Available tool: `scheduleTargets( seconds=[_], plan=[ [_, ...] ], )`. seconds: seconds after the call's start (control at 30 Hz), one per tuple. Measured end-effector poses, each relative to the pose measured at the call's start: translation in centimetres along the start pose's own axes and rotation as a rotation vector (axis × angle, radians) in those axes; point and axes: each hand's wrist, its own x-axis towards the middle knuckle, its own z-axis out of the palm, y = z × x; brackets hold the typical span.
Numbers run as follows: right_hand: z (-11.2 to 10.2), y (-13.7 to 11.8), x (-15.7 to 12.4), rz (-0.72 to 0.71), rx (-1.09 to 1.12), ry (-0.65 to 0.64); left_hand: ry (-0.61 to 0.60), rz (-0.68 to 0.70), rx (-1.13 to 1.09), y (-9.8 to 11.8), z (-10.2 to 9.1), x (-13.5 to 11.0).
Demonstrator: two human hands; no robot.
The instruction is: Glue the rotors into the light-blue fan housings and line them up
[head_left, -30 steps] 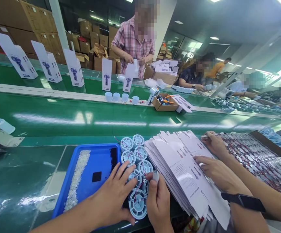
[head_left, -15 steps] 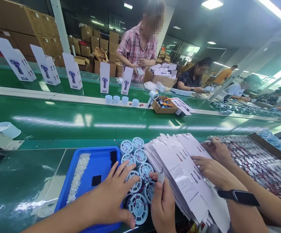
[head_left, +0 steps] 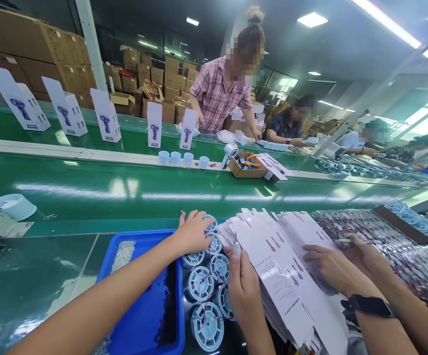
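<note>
My left hand (head_left: pixel 195 234) reaches over the blue tray to the far end of the fan parts, its fingers curled around a light-blue round fan part mostly hidden under them. More of these spoked fan parts (head_left: pixel 201 284), with thin red and dark wires, stand close together in rows. My right hand (head_left: pixel 244 286) is closed on a small white-handled tool (head_left: pixel 236 248) with a thin metal tip pointing up. It sits between the fan parts and a stack of printed white cartons (head_left: pixel 269 256). The blue tray (head_left: pixel 181 315) holds small whitish pieces and black pieces.
At right, a co-worker's hand (head_left: pixel 328 266) rests on the cartons; their other hand holds a pen-like tool. Wired parts (head_left: pixel 376 246) cover the bench beyond. A green belt (head_left: pixel 125 190) runs across, with upright boxes (head_left: pixel 105 121) behind. A person in a plaid shirt (head_left: pixel 219 88) stands opposite.
My left hand has moved forward from above the near fan parts to the far ones and closed. My right hand keeps the tool. The person opposite leans down toward the bench.
</note>
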Motion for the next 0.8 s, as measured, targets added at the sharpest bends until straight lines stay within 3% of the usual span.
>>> scheduleTargets(
  seconds=[0.27,0.6,0.7,0.8],
  plan=[
    [0.0,-0.2,-0.2,-0.028,-0.009,0.005,0.018,0.030,0.041,0.0,-0.7,-1.3],
    [-0.5,-0.8,-0.2,0.067,0.055,-0.024,0.031,0.030,0.042,0.1,-0.6,-1.8],
    [-1.2,-1.5,-1.0,0.063,0.152,0.063,0.032,0.034,0.033,0.3,-1.7,-2.8],
    [-1.6,-2.5,-2.4,0.093,0.258,0.132,0.092,0.034,-0.002,-0.7,-3.7,-4.8]
  ],
)
